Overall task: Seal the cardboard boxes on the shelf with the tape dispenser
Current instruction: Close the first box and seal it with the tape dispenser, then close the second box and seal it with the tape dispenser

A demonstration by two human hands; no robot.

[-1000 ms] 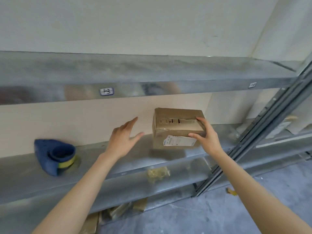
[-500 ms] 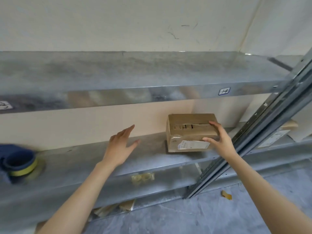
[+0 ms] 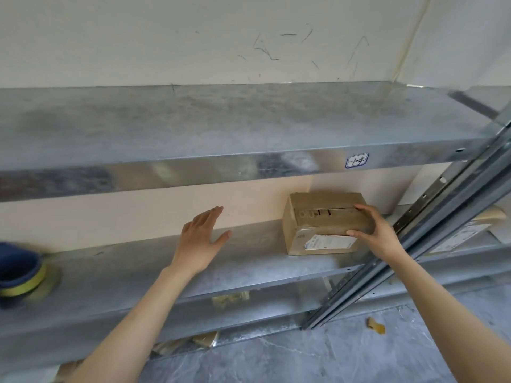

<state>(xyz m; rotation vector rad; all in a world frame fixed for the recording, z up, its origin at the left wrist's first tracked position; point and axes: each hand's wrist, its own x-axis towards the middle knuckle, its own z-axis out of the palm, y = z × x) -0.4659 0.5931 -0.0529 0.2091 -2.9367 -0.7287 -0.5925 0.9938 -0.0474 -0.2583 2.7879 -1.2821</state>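
Sealing had not begun: the box (image 3: 323, 225) sat on the shelf (image 3: 249, 261), its top seam untaped, with the right hand (image 3: 378, 236) gripping its end. The left hand (image 3: 199, 244) hovered with fingers (image 3: 211, 217) straight, holding nothing. The tape dispenser (image 3: 19, 275) lay untouched at the far left.

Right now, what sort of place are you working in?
Probably a stockroom or small warehouse: galvanized metal shelving with a handwritten tag, a labelled cardboard box held by the right hand, and a blue tape dispenser.
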